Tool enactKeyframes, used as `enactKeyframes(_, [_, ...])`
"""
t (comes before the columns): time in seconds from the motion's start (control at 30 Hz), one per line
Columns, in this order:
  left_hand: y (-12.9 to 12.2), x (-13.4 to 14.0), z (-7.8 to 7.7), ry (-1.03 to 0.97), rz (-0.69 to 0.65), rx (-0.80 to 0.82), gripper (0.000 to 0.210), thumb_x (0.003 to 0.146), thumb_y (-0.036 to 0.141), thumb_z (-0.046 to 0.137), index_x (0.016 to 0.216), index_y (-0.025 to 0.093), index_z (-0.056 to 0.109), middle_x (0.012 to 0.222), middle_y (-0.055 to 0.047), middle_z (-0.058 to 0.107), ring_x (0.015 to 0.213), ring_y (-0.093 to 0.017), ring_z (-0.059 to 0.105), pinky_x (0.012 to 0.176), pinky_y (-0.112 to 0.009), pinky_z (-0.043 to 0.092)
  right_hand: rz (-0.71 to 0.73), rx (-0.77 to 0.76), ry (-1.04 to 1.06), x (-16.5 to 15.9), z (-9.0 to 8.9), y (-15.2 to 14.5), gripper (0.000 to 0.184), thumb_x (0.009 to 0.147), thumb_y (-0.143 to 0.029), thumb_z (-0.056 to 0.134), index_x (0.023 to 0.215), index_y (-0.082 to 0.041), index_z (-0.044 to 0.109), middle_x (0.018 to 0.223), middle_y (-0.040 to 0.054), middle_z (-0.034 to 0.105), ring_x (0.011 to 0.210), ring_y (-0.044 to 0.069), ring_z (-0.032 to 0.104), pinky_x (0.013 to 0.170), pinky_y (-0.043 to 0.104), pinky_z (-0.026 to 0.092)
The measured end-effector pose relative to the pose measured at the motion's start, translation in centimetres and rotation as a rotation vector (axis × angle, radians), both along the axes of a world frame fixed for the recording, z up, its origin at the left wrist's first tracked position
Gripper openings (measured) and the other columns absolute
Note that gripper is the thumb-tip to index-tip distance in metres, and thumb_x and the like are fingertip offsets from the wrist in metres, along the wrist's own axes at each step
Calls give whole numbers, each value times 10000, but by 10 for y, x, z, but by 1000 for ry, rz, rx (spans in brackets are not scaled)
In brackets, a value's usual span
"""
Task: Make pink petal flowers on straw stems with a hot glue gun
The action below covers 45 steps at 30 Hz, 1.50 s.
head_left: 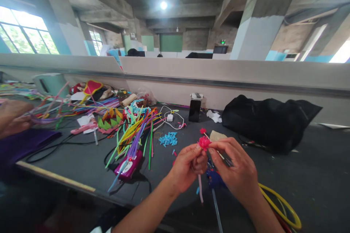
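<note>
My left hand is closed around the base of a bright pink-red fuzzy flower. A pale pink stem hangs down below that fist, seemingly from the flower. From the other side, my right hand pinches the flower's edge between thumb and fingertips. Just behind it shows a smaller red fuzzy piece on a thin stalk. Beneath my hands lies a dark blue object, mostly covered. Short blue pieces are heaped on the table just beyond my left hand.
Colourful pipe cleaners lie across a magenta box on the left. A dark phone stands upright behind, near a black bag. A yellow loop is at lower right. Another person's hand works at far left.
</note>
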State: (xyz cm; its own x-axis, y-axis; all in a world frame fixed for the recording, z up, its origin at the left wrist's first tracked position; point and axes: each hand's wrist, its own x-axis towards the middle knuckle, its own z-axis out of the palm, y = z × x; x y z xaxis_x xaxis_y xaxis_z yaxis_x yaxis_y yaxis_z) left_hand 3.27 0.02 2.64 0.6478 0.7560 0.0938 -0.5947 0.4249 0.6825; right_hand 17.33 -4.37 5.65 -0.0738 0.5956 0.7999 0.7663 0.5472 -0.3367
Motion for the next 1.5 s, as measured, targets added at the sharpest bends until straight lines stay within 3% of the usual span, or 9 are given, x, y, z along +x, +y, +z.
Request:
enactKeyframes(0.5, [0,2,0,134,132,77,387,761,465,722,701,157,496,557,83,289,482,-48,197,466,-230,118,-60,25,-131,0,-4,3,53,899,-199,523,853,-215,544,797,22,600,784,187,552,737,354,431])
enactKeyframes(0.77, [-3,4,1,206,293,111,311,781,440,709,811,158,581,574,64,409,502,-61,291,478,-219,188,-69,-33,-62,1,-5,3,49,905,-207,529,867,-214,560,817,21,605,797,184,559,735,339,435])
enactKeyframes(0.93, [-6,3,4,275,357,235,291,772,417,722,786,155,595,617,49,459,555,-74,364,512,-215,253,-36,-74,11,0,-3,1,75,929,-234,533,883,-217,590,840,20,627,820,175,582,757,325,451])
enactKeyframes(1.27, [-7,3,7,333,456,228,292,774,432,708,740,161,605,575,63,406,515,-73,293,492,-216,221,-28,-54,117,-3,1,-4,66,905,-252,582,933,-235,639,891,24,647,819,169,609,753,319,490])
enactKeyframes(1.5, [-6,0,5,487,563,451,244,843,393,643,764,162,637,607,42,459,563,-96,355,536,-229,275,-99,54,-57,0,-3,-1,136,856,-194,617,982,-238,645,919,36,640,889,198,601,832,379,469])
